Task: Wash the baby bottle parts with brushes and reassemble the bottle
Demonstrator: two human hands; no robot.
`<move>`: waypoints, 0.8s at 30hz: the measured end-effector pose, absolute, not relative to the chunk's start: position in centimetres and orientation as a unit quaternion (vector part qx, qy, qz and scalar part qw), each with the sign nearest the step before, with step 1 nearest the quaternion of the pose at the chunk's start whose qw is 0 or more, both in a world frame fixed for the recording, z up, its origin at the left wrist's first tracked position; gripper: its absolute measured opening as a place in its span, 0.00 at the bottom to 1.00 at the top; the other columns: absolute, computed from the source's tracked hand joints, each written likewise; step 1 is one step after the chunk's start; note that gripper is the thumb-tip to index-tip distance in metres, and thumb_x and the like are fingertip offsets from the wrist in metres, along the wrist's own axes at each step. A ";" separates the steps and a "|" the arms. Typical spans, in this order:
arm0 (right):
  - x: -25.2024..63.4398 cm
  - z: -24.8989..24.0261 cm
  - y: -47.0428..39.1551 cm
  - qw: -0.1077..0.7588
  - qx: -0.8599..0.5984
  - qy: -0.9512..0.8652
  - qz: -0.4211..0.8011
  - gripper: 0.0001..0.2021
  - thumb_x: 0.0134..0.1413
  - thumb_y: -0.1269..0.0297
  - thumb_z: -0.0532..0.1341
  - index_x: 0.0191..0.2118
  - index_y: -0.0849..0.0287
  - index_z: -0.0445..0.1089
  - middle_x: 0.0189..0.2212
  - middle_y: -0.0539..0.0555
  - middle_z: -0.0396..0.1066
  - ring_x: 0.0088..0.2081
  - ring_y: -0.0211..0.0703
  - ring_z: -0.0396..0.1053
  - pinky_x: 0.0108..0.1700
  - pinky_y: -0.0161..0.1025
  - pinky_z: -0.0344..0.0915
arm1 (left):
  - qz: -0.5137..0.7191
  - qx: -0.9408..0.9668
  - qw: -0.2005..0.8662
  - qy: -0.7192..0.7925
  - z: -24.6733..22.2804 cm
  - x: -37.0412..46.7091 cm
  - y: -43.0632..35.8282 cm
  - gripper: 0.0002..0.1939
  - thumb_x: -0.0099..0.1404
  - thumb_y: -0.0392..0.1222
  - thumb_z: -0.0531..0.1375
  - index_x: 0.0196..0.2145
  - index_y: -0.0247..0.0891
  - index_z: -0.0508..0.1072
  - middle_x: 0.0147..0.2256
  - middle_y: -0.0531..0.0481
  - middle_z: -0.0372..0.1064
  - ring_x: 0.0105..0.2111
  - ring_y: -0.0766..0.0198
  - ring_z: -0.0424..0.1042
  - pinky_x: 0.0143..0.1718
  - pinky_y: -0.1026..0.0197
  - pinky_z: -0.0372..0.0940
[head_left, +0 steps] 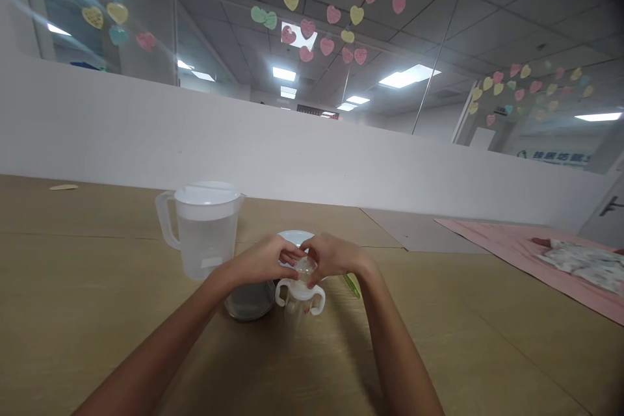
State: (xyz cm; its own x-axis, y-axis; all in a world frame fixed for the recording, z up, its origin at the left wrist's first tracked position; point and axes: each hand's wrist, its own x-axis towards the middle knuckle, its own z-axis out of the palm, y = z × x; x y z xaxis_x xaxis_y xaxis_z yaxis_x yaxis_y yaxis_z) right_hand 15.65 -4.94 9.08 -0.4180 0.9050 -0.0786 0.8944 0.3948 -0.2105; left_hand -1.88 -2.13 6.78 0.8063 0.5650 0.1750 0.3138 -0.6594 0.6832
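A clear baby bottle (294, 313) with two curved white handles stands upright on the table in front of me. At its top sits a clear, dome-shaped cap (305, 266). My left hand (270, 259) curls around the left side of this cap, thumb in front and fingers behind. From the other side, my right hand (331, 256) grips the cap between thumb and fingers. Its fingertips nearly meet those of the left hand above the dome. Whether a nipple is under the cap I cannot make out.
To the left stands a lidded clear pitcher (207, 240) holding water. A dark round container (250, 302) is close beside the bottle, partly under my left forearm. Behind my hands lies a white plate (295, 235); a green item (351, 286) is by my right wrist. A pink cloth (487, 240) lies far right.
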 end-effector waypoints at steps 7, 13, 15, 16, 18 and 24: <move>14.8 9.2 -5.4 -0.002 -0.559 -0.828 0.054 0.22 0.31 0.59 0.69 0.37 0.63 0.69 0.31 0.53 0.69 0.31 0.39 0.65 0.26 0.30 0.53 | 0.202 0.882 0.316 0.286 6.7 -1.7 -2.2 0.19 0.48 0.41 0.63 0.39 0.37 0.70 0.38 0.50 0.72 0.39 0.62 0.70 0.41 0.63 0.64; 14.8 9.1 -5.3 -0.005 -0.556 -0.829 0.061 0.16 0.33 0.61 0.68 0.31 0.63 0.70 0.26 0.51 0.68 0.28 0.37 0.64 0.25 0.30 0.52 | 0.212 0.898 0.243 0.301 6.5 -1.9 -2.8 0.18 0.49 0.44 0.61 0.37 0.39 0.62 0.36 0.51 0.66 0.36 0.63 0.67 0.34 0.63 0.63; 15.2 9.0 -5.1 -0.002 -0.553 -0.829 0.089 0.14 0.33 0.61 0.68 0.30 0.62 0.71 0.25 0.50 0.68 0.27 0.36 0.64 0.24 0.30 0.52 | 0.202 0.895 0.244 0.314 6.4 -2.0 -2.9 0.21 0.50 0.45 0.60 0.40 0.39 0.59 0.37 0.50 0.65 0.37 0.62 0.66 0.34 0.63 0.62; 15.4 9.0 -5.0 0.000 -0.550 -0.828 0.109 0.14 0.33 0.61 0.67 0.30 0.62 0.71 0.25 0.50 0.68 0.27 0.36 0.64 0.24 0.30 0.52 | 0.187 0.893 0.256 0.320 6.3 -2.1 -2.9 0.24 0.50 0.46 0.60 0.42 0.40 0.57 0.38 0.49 0.65 0.38 0.61 0.66 0.35 0.62 0.62; 15.8 8.8 -4.7 0.010 -0.542 -0.828 0.146 0.14 0.33 0.61 0.67 0.31 0.61 0.71 0.26 0.49 0.69 0.27 0.36 0.64 0.25 0.29 0.53 | 0.146 0.889 0.286 0.326 6.1 -2.1 -2.8 0.31 0.48 0.48 0.62 0.47 0.40 0.53 0.40 0.49 0.65 0.39 0.60 0.66 0.35 0.62 0.62; 16.3 8.5 -4.4 0.035 -0.528 -0.835 0.151 0.16 0.31 0.61 0.67 0.32 0.60 0.71 0.27 0.49 0.70 0.29 0.36 0.65 0.26 0.29 0.55 | 0.124 0.897 0.306 0.295 4.4 -1.0 -2.0 0.29 0.41 0.47 0.65 0.42 0.39 0.62 0.38 0.51 0.67 0.36 0.59 0.68 0.31 0.64 0.60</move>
